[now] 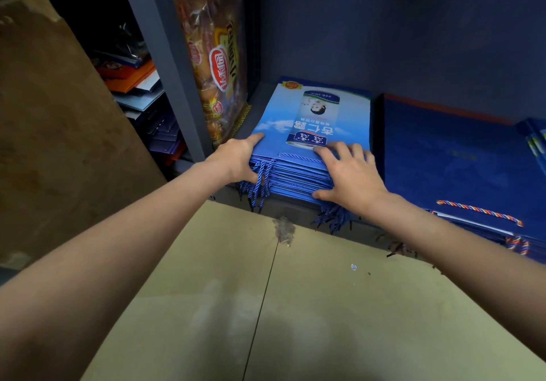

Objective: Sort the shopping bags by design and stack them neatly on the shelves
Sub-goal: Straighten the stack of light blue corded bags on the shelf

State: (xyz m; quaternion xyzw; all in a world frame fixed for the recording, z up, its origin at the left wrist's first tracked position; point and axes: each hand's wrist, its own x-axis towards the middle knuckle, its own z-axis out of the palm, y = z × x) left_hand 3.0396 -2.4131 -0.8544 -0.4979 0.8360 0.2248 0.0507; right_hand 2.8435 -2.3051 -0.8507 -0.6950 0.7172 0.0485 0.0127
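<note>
As both hands clamped the light-blue bag stack (313, 132) on the shelf, left hand (240, 159) and right hand (350, 174) gripped its near corners, apparently squaring it beside the far-right navy pile (452, 159).

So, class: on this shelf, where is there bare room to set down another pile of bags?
Little room. A thin strip of shelf lies between the snack packet and the light blue bags. To their right the dark blue bags sit close.

light bags (316, 120): sky blue, white clouds, can print
dark bags (452, 156): navy, rainbow cord
snack bag (215, 55): orange, red logo
floor (325, 306): beige
</note>
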